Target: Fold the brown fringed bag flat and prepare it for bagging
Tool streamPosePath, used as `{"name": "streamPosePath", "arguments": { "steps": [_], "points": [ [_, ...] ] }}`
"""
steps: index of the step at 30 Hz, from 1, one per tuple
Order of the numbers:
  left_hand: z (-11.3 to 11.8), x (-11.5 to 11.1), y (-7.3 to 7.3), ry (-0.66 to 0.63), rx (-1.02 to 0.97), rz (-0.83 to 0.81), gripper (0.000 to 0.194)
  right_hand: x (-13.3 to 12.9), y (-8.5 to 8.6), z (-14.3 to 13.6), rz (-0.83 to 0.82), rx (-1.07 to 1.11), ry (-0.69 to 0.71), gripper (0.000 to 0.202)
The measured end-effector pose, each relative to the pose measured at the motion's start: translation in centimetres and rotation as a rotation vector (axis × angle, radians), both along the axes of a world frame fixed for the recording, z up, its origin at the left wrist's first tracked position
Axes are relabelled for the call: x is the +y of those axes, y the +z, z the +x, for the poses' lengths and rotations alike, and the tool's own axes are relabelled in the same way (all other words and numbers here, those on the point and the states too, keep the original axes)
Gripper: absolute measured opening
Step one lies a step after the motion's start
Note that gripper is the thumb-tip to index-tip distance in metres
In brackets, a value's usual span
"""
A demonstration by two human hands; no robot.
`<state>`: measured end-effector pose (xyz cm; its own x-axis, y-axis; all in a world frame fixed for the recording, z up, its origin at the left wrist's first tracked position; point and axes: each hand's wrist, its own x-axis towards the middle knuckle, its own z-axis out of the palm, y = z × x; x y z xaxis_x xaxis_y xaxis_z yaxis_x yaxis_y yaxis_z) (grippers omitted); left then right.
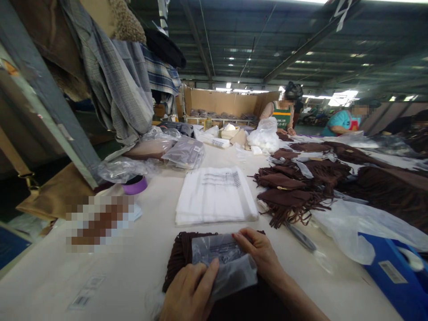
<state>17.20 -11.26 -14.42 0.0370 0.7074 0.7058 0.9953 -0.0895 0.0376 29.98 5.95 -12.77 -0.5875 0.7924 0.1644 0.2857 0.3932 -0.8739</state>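
At the near edge of the table, a dark brown fringed piece (178,254) lies in front of me, its lower part hidden by my hands. Over it is a see-through plastic bag (230,278) with faint print, its upper flap folded. My left hand (190,290) presses its closed fingers on the bag's left side. On the other side, my right hand (262,256) grips the bag's upper right edge between thumb and fingers. Just beyond both hands sits a flat stack of white printed plastic bags (216,196).
Several brown fringed pieces (287,191) are heaped at the right, near grey-handled scissors (301,236) and a blue box (388,272). Purple tape (134,185) and packed bags (185,154) lie left. Clothes (110,80) hang above. Two co-workers (279,116) stand farther back.
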Motion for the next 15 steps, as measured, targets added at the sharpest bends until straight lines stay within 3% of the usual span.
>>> {"name": "streamPosePath", "arguments": {
  "steps": [5,8,12,15],
  "points": [
    [0.2,1.6,-0.2,0.108,0.119,-0.208,0.046,-1.0,-0.7,0.5,0.028,-0.115,0.077,0.030],
    [0.5,2.0,-0.6,0.113,0.151,-0.297,0.052,-0.7,-0.1,1.7,0.095,-0.187,0.032,0.017],
    [0.4,2.0,-0.8,0.096,0.191,-0.357,0.053,-1.2,1.6,3.1,0.553,-0.181,-0.125,0.021],
    [0.4,1.9,-0.9,0.105,0.191,-0.376,0.048,-2.9,1.2,3.0,0.881,-0.119,0.036,0.030]
  ]
}}
